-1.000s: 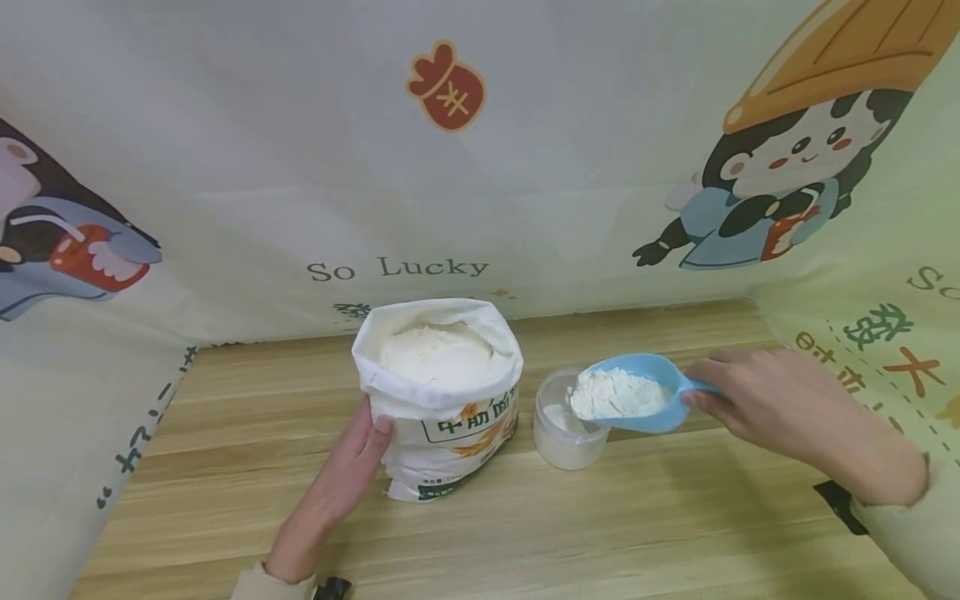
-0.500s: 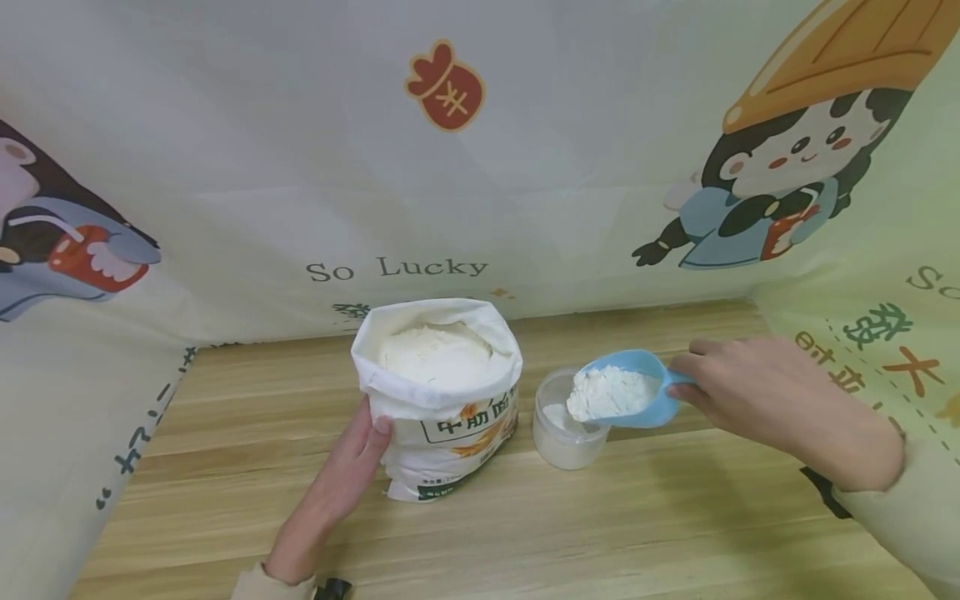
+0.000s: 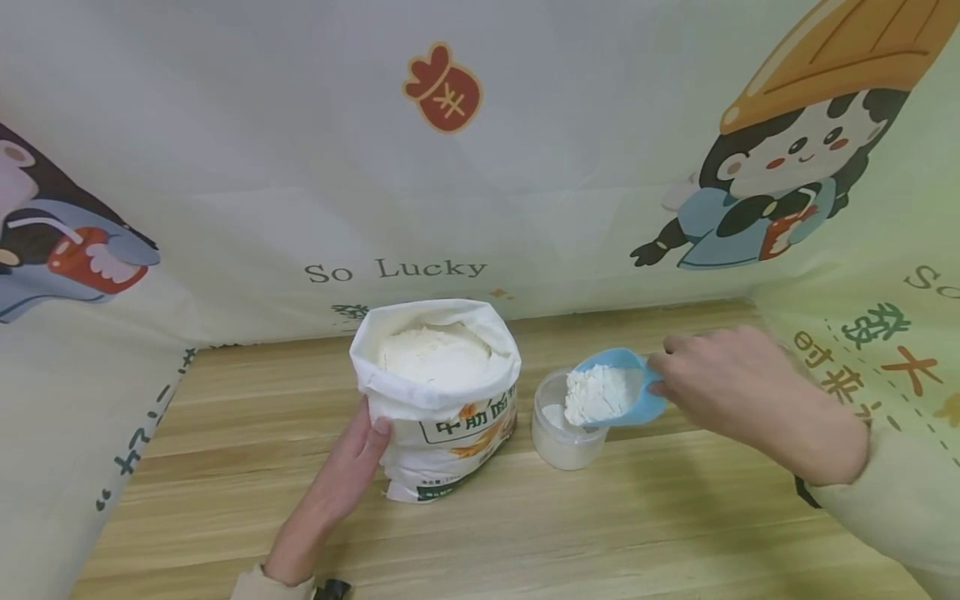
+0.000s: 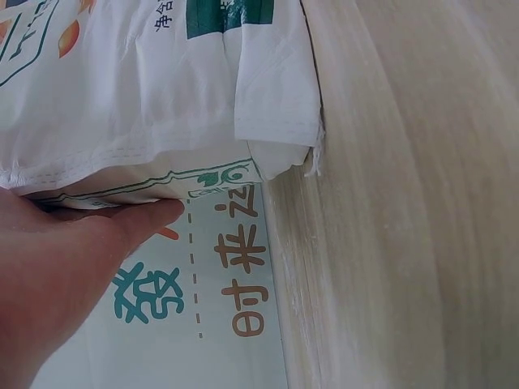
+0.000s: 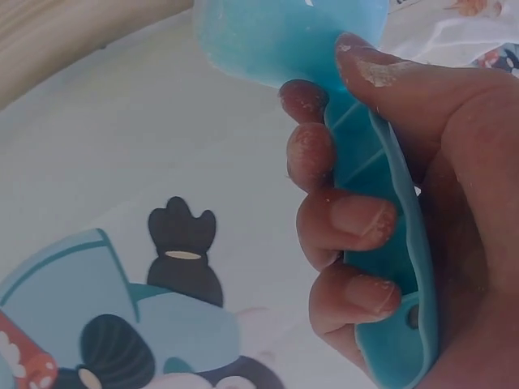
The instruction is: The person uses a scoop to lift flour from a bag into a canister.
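A white paper bag of flour, top folded open and full nearly to the rim, stands mid-table. My left hand grips its left side, thumb on the front and fingers running along the side. Right of the bag stands a clear plastic jar, partly filled with white powder. Over the jar's right rim, my right hand holds a light-blue scoop heaped with flour, its mouth tipped left. In the right wrist view, the fingers wrap the scoop's ridged handle, with the thumb near the neck and white dust on the skin.
The wooden table reaches forward to a pale printed cloth hanging like a wall behind and at both sides. The flour bag stands close to the jar's left.
My right hand has moved left with the scoop, bringing it further over the jar and tilting it more. The left hand and bag have stayed put.
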Motion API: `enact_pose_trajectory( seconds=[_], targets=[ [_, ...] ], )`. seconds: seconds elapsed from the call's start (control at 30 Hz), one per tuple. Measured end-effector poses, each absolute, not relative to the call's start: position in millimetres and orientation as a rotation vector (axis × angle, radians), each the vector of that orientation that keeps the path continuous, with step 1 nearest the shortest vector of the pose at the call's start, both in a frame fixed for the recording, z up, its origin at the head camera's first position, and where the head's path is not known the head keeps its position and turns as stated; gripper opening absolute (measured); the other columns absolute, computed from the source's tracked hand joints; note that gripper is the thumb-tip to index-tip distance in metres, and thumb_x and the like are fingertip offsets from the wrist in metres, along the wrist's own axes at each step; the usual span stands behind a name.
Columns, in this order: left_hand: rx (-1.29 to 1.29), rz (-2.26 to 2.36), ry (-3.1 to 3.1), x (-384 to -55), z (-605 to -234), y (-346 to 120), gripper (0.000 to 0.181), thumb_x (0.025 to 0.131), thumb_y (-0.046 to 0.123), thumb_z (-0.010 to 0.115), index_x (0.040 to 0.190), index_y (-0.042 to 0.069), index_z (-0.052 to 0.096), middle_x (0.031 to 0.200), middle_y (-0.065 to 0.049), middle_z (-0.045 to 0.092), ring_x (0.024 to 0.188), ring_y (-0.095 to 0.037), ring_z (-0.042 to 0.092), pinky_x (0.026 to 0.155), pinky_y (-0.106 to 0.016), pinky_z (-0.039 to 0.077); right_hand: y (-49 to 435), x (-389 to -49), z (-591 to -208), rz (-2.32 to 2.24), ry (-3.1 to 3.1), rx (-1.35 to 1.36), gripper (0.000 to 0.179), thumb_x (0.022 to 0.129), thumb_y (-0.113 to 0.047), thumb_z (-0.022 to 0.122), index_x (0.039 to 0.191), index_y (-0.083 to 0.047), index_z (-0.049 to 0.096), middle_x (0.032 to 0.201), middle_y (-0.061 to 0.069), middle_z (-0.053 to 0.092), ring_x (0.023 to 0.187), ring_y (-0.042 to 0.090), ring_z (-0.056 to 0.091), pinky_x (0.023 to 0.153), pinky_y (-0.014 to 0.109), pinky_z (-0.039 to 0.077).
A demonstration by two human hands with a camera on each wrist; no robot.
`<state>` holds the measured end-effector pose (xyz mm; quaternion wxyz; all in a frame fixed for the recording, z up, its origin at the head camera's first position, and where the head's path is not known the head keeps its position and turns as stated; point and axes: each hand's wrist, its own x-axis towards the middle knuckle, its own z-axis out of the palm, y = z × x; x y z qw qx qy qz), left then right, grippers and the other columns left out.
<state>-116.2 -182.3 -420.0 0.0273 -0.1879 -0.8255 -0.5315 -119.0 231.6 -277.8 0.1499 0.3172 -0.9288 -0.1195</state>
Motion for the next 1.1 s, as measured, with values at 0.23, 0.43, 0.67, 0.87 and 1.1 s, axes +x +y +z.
enact_pose_trajectory(
  seconds=[0.23,0.43,0.67,0.87,1.1],
  targets=[
    [-0.586,-1.654,-2.543,-117,-420,-182,0.062,0.114,0.043,0.027,0.166,0.012,0.014,0.164,-0.024,0.03,0.148,-0.046,0.029,0.117,-0.068,0.022,222,-118,-278,-0.403,-2.593,0.944,0.032,0.078,-0.03,0.092,0.073,-0.012,0.066,0.061,-0.004,0.043,0.047,0.013,0.038,0.038,0.032,0.034],
    [-0.592,-1.653,-2.533,-115,-419,-182,0.061,0.114,0.041,0.029,0.166,0.011,0.018,0.162,-0.024,0.032,0.148,-0.042,0.028,0.117,-0.067,0.021,216,-117,-277,-0.404,-2.587,0.947,0.032,0.079,-0.015,0.09,0.068,-0.013,0.06,0.061,-0.002,0.044,0.048,0.013,0.037,0.038,0.032,0.035],
    [-0.596,-1.644,-2.539,-116,-420,-182,0.061,0.114,0.042,0.029,0.165,0.011,0.019,0.162,-0.023,0.034,0.147,-0.041,0.03,0.117,-0.066,0.022,207,-117,-274,-0.442,-2.566,0.97,0.035,0.072,0.007,0.085,0.064,-0.013,0.057,0.061,-0.001,0.045,0.05,0.014,0.036,0.041,0.029,0.034],
    [-0.608,-1.645,-2.527,-116,-421,-183,0.062,0.113,0.044,0.029,0.165,0.009,0.02,0.16,-0.024,0.035,0.146,-0.042,0.031,0.116,-0.067,0.024,202,-116,-272,-0.503,-2.542,0.977,0.031,0.068,0.004,0.091,0.066,-0.009,0.063,0.062,0.001,0.051,0.051,0.014,0.038,0.043,0.025,0.034],
    [-0.611,-1.655,-2.525,-116,-420,-182,0.061,0.114,0.043,0.029,0.165,0.01,0.02,0.161,-0.022,0.035,0.147,-0.04,0.031,0.117,-0.066,0.023,201,-115,-271,-0.545,-2.486,0.979,0.03,0.068,0.005,0.091,0.067,-0.007,0.064,0.061,0.002,0.049,0.052,0.015,0.038,0.044,0.025,0.034]
  ],
)
